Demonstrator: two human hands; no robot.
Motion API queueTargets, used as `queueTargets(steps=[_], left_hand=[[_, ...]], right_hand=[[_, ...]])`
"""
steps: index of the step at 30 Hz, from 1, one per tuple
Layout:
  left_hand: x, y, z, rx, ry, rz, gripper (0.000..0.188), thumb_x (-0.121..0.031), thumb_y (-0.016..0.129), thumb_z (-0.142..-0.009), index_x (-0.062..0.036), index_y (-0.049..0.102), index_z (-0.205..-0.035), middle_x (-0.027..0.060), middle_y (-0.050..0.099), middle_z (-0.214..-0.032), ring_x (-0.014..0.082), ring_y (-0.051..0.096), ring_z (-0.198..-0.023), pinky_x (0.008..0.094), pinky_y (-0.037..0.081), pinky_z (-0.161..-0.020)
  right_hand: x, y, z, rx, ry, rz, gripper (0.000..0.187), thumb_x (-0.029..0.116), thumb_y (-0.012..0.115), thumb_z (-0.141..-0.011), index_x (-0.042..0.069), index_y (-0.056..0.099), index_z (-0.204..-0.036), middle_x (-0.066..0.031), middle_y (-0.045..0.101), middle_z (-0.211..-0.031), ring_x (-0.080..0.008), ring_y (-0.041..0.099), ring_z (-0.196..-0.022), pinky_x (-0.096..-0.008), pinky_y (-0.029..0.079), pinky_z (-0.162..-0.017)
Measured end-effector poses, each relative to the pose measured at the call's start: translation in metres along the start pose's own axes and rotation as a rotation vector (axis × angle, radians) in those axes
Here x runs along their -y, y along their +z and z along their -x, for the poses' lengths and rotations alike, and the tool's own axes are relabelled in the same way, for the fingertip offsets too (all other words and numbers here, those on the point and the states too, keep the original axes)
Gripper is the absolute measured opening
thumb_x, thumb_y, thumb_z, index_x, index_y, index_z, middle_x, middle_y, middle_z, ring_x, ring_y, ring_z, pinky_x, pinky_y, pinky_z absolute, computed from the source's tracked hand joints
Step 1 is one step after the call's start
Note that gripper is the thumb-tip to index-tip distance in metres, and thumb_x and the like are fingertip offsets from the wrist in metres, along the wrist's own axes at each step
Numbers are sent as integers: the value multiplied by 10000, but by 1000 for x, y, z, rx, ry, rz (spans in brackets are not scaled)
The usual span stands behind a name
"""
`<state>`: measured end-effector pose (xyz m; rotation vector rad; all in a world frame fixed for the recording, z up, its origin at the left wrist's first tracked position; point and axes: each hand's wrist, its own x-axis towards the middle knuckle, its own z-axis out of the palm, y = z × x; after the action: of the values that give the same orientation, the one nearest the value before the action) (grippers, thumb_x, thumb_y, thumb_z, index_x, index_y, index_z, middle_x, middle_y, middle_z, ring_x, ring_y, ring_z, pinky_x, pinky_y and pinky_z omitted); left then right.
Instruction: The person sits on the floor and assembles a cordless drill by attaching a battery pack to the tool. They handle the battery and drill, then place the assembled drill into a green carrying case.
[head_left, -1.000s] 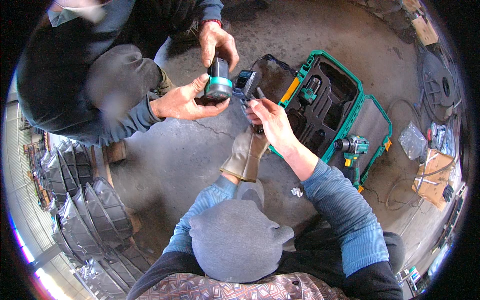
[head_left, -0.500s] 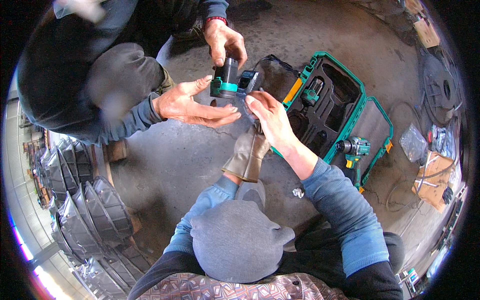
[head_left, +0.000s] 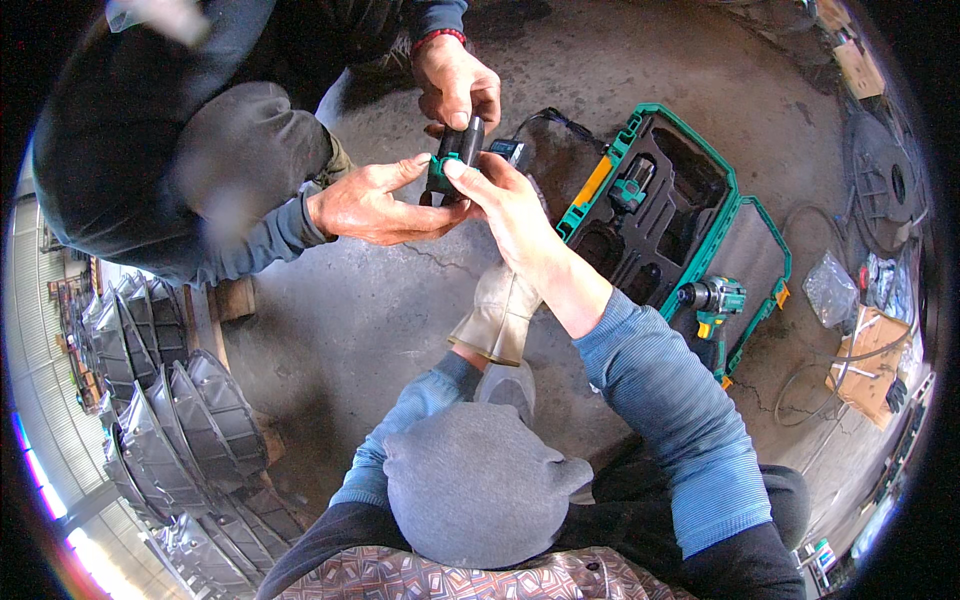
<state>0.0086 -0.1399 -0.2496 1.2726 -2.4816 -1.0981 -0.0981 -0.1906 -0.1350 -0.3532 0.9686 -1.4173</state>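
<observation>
- One bare right hand (head_left: pixel 512 208), ours, touches a black-and-teal plastic battery (head_left: pixel 460 144).
- We cannot tell whether it, or our tan-gloved left hand (head_left: pixel 502 303), grips.
- Likely hand-over; next needs firm grasp.

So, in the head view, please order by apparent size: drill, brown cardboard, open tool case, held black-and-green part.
1. Open tool case
2. Brown cardboard
3. Drill
Black-and-green part: partly covered and perhaps nearer the camera, so unsure against the drill.
</observation>
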Motion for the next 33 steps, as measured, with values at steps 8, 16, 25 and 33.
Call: queueTargets(steps=[8,16,25,33], left_hand=[[-8,-17,-11,-102,-125,223,491,-356,652,-1002,-104,567,-1414,152,596,-1425,301,631,-1211,417,504,-1038],[-49,-81,-28,-87,-239,1421,542,-362,676,-1004,-87,549,-1453,162,569,-1488,308,618,-1256,435,501,-1066],[-98,-66,-46,407,13,1679,439,-201,656,-1012,62,593,-1358,207,681,-1307,313,668,-1206,394,541,-1045],[-123,-80,-9,-56,119,680,256,-136,662,-1007,36,704,-1192,120,756,-1110,212,725,-1025,322,580,-930]], right_hand=[[12,-44,24,107,72,-130,444,167,673,-975,-20,554,-1360,-115,680,-1190,-207,671,-1085,-381,531,-965],[39,-128,72,278,307,-267,450,392,639,-1017,24,604,-1273,-199,689,-1111,-316,689,-899,-423,576,-738],[39,-104,108,64,385,-319,376,405,650,-1003,67,627,-1168,-154,689,-939,-239,666,-737,-299,506,-551],[35,-87,128,40,350,-385,436,461,609,-985,46,624,-1117,-167,667,-870,-204,520,-521,-278,399,-448]])
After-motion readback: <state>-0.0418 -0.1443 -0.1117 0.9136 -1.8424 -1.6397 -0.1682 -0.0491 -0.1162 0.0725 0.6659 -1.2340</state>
